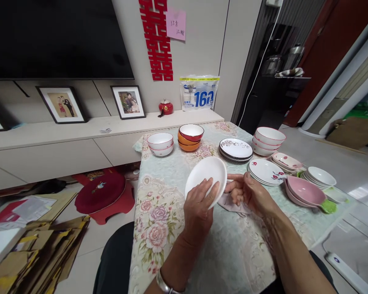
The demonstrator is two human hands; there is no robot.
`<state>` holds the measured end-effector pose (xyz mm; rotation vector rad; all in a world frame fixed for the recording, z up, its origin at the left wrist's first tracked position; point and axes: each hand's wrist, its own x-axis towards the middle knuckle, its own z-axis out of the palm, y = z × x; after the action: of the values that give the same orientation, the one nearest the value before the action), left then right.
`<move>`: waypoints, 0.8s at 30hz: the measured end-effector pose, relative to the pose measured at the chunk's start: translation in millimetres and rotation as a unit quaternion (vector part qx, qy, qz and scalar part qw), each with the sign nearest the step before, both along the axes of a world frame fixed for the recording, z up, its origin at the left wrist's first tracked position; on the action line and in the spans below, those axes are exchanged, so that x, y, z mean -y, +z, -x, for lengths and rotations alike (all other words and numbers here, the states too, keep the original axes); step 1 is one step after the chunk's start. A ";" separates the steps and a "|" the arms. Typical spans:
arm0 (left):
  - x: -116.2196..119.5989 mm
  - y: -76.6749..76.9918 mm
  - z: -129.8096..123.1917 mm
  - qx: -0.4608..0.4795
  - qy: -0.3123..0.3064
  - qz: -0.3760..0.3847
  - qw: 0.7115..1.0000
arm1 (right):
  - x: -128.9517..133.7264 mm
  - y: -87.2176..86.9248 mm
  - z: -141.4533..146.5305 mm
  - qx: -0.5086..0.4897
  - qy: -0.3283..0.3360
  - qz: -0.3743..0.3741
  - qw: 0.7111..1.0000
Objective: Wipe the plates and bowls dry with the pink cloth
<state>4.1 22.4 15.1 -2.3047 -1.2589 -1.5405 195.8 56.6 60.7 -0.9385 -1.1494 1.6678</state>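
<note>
A white dish (206, 173) is tilted up above the middle of the table. My left hand (201, 204) holds it, with the fingers lying across its near face. To its right, my right hand (248, 192) has its fingers bent and the index finger pointing at the dish's right edge; whether it grips anything there is unclear. A pale pinkish cloth (233, 204) lies on the tablecloth below, partly hidden by my hands.
Bowls (160, 141) and orange and red bowls (190, 136) stand at the back. Plates (235, 148), flowered plates (266, 171), white bowls (268, 139), pink dishes (306, 190) and small bowls (321, 176) fill the right side. A red stool (101, 192) is left.
</note>
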 end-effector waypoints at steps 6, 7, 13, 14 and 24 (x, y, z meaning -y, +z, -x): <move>-1.1 -10.4 -6.2 -0.113 0.016 -0.010 0.993 | 0.8 1.4 -5.5 0.103 -0.007 -0.004 0.995; -1.3 -12.0 -7.2 -0.117 0.014 -0.013 0.993 | 0.5 0.5 -4.2 0.120 -0.008 0.000 0.993; -1.0 -12.1 -11.0 -0.114 0.035 -0.008 0.993 | -4.1 -7.7 3.2 0.127 -0.041 0.012 0.991; -0.5 -10.4 -11.6 -0.115 0.061 0.011 0.991 | -5.3 -9.1 3.1 0.119 -0.050 0.009 0.992; -0.6 -21.9 -25.2 -0.116 0.201 0.207 0.950 | -28.3 -9.6 -15.0 0.002 -0.355 0.008 0.935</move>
<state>29.3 23.0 -6.8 -2.1588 -1.9733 -0.9111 210.8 84.9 51.1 -1.1883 -0.6689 1.0806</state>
